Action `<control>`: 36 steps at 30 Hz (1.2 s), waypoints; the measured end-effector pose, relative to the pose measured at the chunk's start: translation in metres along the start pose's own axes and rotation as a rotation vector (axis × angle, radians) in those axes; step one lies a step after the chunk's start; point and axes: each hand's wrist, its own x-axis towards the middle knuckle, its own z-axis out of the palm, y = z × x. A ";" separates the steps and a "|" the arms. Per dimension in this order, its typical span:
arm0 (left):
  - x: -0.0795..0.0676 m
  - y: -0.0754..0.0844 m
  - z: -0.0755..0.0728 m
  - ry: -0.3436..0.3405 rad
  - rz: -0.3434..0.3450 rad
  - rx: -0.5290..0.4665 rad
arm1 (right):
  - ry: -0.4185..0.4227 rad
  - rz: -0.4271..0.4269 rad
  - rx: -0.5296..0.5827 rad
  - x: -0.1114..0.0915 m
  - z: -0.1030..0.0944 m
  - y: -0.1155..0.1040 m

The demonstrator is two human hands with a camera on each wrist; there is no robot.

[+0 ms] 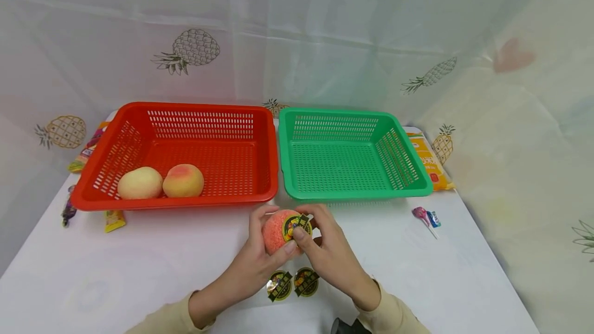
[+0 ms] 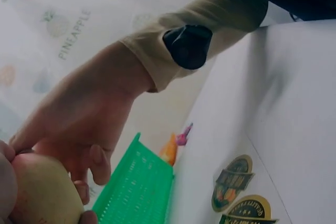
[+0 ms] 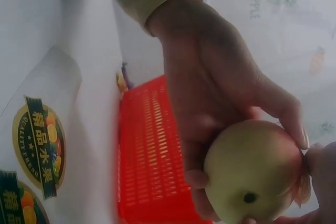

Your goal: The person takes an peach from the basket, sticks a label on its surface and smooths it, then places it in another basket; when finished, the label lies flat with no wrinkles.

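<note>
Over the counter (image 1: 176, 267), left hand (image 1: 252, 257) grips a likely light peach (image 1: 273, 233), best cupped sideways; right hand (image 1: 327, 249) pinches its sticker (image 1: 290, 226).

Looks bright and evenly lit in the head view, with pale sheen on the far curtain (image 1: 325, 24), a white glint on the near left sticker (image 1: 279, 285) and soft shadows on the table (image 1: 464, 282). Appears dimmer and hazier in both wrist views, blurring the curtain's print.
</note>
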 end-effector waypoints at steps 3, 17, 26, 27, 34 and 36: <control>-0.001 0.001 0.003 0.013 0.020 0.002 | -0.015 0.004 0.020 0.001 0.000 0.000; -0.007 0.001 0.008 0.016 0.037 -0.051 | -0.040 -0.159 0.243 0.000 0.002 0.004; -0.005 -0.001 0.008 -0.047 0.098 -0.195 | -0.098 0.038 0.349 0.001 -0.008 -0.010; -0.005 -0.001 0.007 -0.052 0.082 -0.193 | -0.103 0.052 0.368 0.002 -0.009 -0.013; 0.000 0.001 -0.004 -0.073 -0.075 -0.143 | -0.071 0.079 0.387 0.003 -0.013 -0.022; 0.002 0.003 -0.005 -0.060 -0.113 -0.127 | -0.058 0.076 0.352 0.004 -0.013 -0.023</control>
